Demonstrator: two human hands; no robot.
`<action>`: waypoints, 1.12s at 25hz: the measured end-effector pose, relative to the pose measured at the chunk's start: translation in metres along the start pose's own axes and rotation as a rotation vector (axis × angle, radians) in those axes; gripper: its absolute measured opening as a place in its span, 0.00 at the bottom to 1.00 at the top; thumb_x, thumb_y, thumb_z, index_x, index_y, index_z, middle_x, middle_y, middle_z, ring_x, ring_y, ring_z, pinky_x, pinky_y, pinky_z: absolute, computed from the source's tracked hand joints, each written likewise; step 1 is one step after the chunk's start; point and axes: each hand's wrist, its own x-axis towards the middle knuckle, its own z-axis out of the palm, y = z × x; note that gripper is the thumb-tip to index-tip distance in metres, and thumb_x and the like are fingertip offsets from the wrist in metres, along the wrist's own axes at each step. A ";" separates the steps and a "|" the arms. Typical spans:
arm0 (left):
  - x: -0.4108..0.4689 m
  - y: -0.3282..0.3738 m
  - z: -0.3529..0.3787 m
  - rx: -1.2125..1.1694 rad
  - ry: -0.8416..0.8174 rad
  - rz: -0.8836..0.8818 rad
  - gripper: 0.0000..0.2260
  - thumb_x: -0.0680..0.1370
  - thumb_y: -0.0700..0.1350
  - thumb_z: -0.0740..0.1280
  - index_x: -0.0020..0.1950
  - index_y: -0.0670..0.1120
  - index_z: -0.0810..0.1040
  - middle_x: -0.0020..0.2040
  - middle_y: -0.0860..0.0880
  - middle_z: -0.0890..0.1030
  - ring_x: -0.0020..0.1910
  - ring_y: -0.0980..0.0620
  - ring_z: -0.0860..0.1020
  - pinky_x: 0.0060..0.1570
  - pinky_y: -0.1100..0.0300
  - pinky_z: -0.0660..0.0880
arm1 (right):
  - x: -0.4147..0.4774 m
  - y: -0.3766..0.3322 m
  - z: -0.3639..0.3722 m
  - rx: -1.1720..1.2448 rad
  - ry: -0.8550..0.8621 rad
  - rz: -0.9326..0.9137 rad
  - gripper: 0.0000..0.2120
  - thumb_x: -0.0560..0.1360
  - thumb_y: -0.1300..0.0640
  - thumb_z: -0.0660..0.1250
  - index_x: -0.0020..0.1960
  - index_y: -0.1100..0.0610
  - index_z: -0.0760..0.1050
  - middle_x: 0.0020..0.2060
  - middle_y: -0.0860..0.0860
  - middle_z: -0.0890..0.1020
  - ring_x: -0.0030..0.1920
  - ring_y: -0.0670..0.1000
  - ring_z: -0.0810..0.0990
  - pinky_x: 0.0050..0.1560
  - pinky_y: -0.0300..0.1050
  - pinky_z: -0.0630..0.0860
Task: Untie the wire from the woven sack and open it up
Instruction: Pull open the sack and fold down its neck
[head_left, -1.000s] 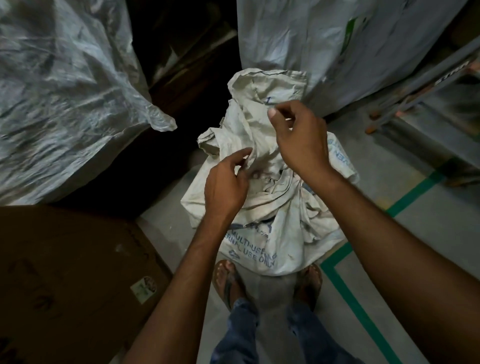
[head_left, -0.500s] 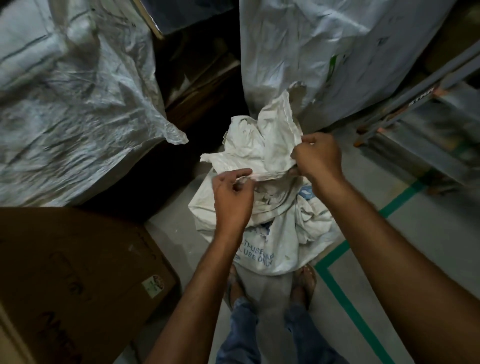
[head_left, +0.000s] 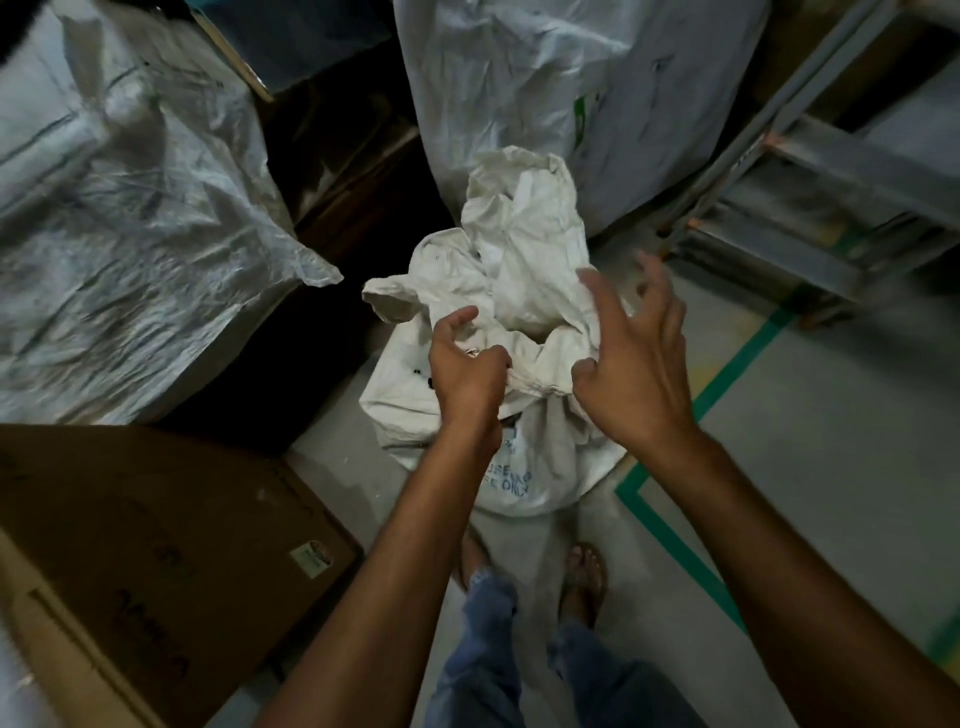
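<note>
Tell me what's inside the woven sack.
Only crumpled white folds of the woven sack show; contents are covered. The left hand grips its neck; the right hand hovers open.

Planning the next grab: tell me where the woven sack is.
The woven sack stands centre of the head view, between the cardboard box at left and green tape line at right.

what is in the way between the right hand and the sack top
Nothing visible. The right hand is spread open at the crumpled top of the woven sack, with only the sack's own loose fabric there. The left hand grips the gathered neck beside it.
</note>
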 end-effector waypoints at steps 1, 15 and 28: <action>-0.010 -0.002 -0.002 0.025 -0.008 0.053 0.28 0.70 0.25 0.64 0.65 0.48 0.77 0.54 0.53 0.78 0.29 0.62 0.77 0.32 0.62 0.77 | 0.001 0.005 -0.006 -0.086 -0.007 -0.104 0.36 0.68 0.60 0.70 0.75 0.49 0.68 0.79 0.56 0.55 0.75 0.62 0.58 0.70 0.63 0.67; -0.117 0.032 -0.042 -0.083 0.077 0.362 0.35 0.71 0.24 0.61 0.74 0.49 0.74 0.61 0.53 0.79 0.47 0.49 0.84 0.37 0.61 0.79 | -0.041 0.021 -0.095 -0.384 -0.749 -0.090 0.40 0.75 0.23 0.45 0.70 0.46 0.76 0.74 0.51 0.72 0.76 0.59 0.64 0.75 0.69 0.49; -0.148 0.030 -0.103 0.047 -0.157 -0.123 0.43 0.71 0.38 0.78 0.80 0.42 0.59 0.63 0.38 0.80 0.54 0.38 0.85 0.47 0.42 0.84 | -0.198 -0.079 -0.132 -0.074 -0.398 -0.461 0.10 0.71 0.54 0.67 0.37 0.52 0.65 0.34 0.49 0.74 0.41 0.55 0.79 0.38 0.45 0.66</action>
